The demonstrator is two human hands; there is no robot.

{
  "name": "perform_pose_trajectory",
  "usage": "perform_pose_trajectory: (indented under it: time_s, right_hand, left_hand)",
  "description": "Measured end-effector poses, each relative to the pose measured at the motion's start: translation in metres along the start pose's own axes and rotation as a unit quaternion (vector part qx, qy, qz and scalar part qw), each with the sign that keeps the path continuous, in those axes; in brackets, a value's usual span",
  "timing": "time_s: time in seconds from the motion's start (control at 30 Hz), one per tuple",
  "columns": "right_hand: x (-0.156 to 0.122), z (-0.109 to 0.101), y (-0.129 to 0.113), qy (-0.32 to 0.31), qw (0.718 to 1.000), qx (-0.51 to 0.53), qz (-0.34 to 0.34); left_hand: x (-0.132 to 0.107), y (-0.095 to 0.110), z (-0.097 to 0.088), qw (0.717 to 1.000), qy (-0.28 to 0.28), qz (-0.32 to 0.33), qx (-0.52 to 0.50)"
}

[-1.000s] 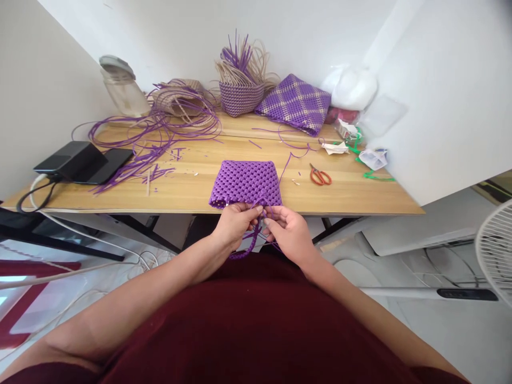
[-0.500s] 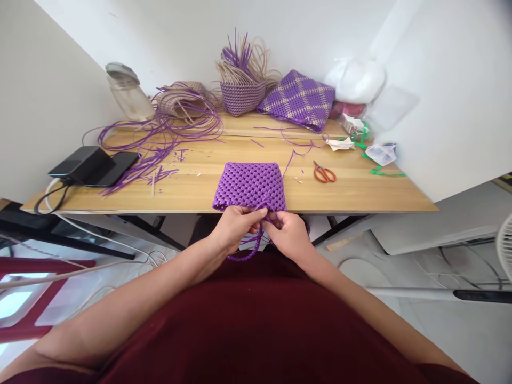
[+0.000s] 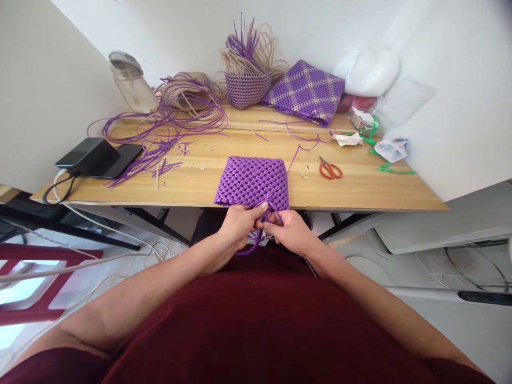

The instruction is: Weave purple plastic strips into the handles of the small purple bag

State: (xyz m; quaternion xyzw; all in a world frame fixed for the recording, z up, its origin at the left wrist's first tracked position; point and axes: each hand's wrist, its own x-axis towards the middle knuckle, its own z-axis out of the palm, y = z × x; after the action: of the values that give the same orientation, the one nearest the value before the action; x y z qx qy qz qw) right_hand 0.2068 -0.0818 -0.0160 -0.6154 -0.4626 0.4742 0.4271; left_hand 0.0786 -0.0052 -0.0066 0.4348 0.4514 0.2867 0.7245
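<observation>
A small purple woven bag lies at the table's front edge, its near rim by my fingers. My left hand is closed, thumb and fingers pinching the braided purple handle where loose strands come together. My right hand is closed too, its fingertips gripping a thin purple strip that loops over beside the left thumb. The handle's braid curves down below both hands toward my lap. Fingers partly hide the spot where strip and handle meet.
Orange-handled scissors lie to the right on the wooden table. Long purple strips and cut scraps spread across the left, near a black device. Behind stand a half-woven basket and a checked purple bag.
The view has shifted slightly, so the table sits a little higher and to the right. My right hand has turned somewhat, and the strip now loops above the fingers.
</observation>
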Motion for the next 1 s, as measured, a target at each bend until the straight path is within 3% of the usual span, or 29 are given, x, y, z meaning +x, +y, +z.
perform_pose_trajectory:
  time_s: [0.17,0.4,0.53,0.7,0.87,1.0]
  right_hand:
    - [-0.002,-0.007,0.002,-0.027,0.999,0.017,0.004]
    - [-0.008,-0.003,-0.004,-0.049,0.993,0.086,0.058]
    - [-0.012,-0.002,-0.002,-0.056,0.994,0.07,0.067]
    - [-0.014,-0.002,0.006,0.015,0.996,0.074,0.053]
    - [-0.014,-0.001,0.011,0.125,0.991,0.05,0.003]
    - [-0.016,-0.003,0.002,0.117,0.983,0.138,0.034]
  left_hand:
    - [0.003,0.001,-0.012,0.997,-0.065,-0.004,0.029]
    - [-0.009,-0.002,-0.008,0.985,-0.143,0.065,-0.066]
    - [-0.009,-0.006,-0.008,0.985,-0.145,0.074,-0.063]
    - [0.002,-0.009,-0.013,0.984,-0.134,0.114,-0.014]
    - [0.003,-0.001,-0.012,0.987,-0.137,0.086,0.021]
    - [0.002,0.003,-0.012,0.982,-0.158,0.09,0.042]
